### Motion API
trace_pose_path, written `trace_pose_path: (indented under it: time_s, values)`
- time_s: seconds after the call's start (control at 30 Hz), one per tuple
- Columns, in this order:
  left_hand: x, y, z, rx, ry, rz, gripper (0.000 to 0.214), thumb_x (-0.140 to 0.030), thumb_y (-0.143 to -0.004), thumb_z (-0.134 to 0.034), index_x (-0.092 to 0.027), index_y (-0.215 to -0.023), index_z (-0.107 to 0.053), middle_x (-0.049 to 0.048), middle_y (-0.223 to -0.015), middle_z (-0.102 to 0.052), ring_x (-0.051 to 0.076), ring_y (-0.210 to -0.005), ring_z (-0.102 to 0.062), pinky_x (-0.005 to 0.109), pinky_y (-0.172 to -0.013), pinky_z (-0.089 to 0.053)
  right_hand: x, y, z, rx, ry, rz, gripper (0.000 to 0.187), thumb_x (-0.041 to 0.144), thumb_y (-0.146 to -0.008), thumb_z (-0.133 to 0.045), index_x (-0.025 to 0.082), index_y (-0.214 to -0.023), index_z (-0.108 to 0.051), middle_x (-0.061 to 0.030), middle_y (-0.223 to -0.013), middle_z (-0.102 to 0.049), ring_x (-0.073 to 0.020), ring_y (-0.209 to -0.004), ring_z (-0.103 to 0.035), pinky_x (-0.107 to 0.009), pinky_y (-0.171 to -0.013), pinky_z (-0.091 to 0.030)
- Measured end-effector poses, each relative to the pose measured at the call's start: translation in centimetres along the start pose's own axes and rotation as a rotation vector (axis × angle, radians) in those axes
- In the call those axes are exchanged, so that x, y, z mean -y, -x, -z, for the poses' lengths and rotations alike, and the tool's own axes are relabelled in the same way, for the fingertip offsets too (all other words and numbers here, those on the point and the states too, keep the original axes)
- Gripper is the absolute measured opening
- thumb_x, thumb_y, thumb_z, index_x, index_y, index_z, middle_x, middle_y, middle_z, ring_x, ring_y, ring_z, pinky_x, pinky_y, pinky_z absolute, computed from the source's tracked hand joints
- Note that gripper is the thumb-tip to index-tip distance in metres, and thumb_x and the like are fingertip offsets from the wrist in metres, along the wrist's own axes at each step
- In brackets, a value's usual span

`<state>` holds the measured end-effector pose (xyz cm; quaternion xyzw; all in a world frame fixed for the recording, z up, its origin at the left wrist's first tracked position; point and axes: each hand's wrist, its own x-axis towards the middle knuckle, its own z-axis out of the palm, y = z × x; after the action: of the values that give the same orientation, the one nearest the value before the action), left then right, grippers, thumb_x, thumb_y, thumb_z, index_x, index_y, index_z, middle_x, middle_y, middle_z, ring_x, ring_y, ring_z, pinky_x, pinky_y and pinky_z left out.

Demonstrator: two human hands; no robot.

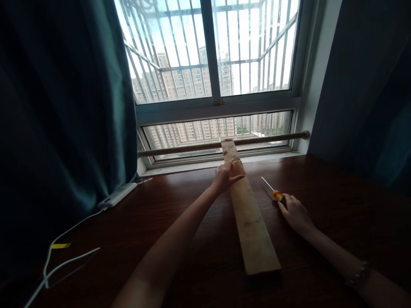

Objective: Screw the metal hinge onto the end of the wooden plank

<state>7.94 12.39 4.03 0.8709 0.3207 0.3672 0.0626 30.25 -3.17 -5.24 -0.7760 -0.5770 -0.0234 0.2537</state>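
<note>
A long pale wooden board (253, 226) lies lengthwise on the dark table, its far end rough and chipped near the window. My left hand (224, 176) grips the board's far part, fingers over its left edge and thumb stretched across the top. To the right of the board, my right hand (296, 212) is closed around the yellow and black handle of a screwdriver (276, 196). Its thin metal shaft points away and to the left, toward the board but apart from it.
The reddish-brown table (186, 201) reaches to the window sill. A horizontal rail (186, 148) crosses in front of the barred window. At left, a white power strip (118, 195) with a white cable (72, 229) lies beside a dark blue curtain (109, 107).
</note>
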Motion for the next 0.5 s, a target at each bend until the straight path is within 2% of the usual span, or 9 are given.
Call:
trace_pose_path:
  time_s: [0.13,0.2,0.27,0.37,0.5]
  values:
    - [2.3,2.2,-0.6,-0.178,0.408,-0.011,0.057,-0.048,-0.078,-0.051,-0.017,-0.124,-0.041,0.0142,-0.122,-0.048,0.025,-0.114,-0.045,0.039,-0.097,-0.033,-0.1,-0.1,-0.4,-0.067,-0.175,0.011,0.031,0.03,-0.085,-0.039,0.012,-0.108,-0.049,-0.0143,-0.102,-0.057,-0.0249,-0.096,-0.055,-0.033,-0.081,-0.041]
    - [3.3,3.2,-1.1,-0.229,0.621,0.041,0.055,-0.048,-0.079,-0.05,-0.018,-0.124,-0.041,0.0129,-0.123,-0.048,0.023,-0.112,-0.046,0.037,-0.096,-0.034,-0.1,0.0,-0.6,-0.089,-0.258,-0.002,0.032,0.032,-0.083,-0.04,0.012,-0.108,-0.048,-0.0142,-0.104,-0.057,-0.0253,-0.096,-0.055,-0.034,-0.082,-0.042]
    - [3.9,3.8,-1.6,-0.269,0.8,0.131,0.057,-0.049,-0.073,-0.056,-0.018,-0.12,-0.043,0.0117,-0.117,-0.052,0.023,-0.108,-0.05,0.036,-0.093,-0.037,0.1,0.1,-0.6,-0.104,-0.337,-0.028,0.036,0.034,-0.082,-0.042,0.012,-0.11,-0.047,-0.0143,-0.105,-0.058,-0.026,-0.094,-0.056,-0.036,-0.082,-0.042]
    - [4.1,4.3,-2.3,-0.308,0.94,0.252,0.057,-0.041,-0.064,-0.069,-0.018,-0.112,-0.048,0.0096,-0.112,-0.056,0.022,-0.106,-0.052,0.034,-0.093,-0.037,0.7,0.4,-0.4,-0.12,-0.461,-0.053,0.044,0.037,-0.081,-0.044,0.016,-0.119,-0.044,-0.0118,-0.104,-0.059,-0.0259,-0.095,-0.056,-0.039,-0.083,-0.042]
    - [3.6,4.7,-3.3,-0.317,1.054,0.333,0.047,-0.031,-0.066,-0.069,-0.019,-0.109,-0.053,0.0065,-0.115,-0.056,0.02,-0.111,-0.05,0.032,-0.1,-0.032,1.6,0.7,0.3,-0.111,-0.772,-0.045,0.044,0.04,-0.08,-0.046,0.025,-0.121,-0.049,-0.0062,-0.11,-0.059,-0.0237,-0.098,-0.055,-0.038,-0.086,-0.041]
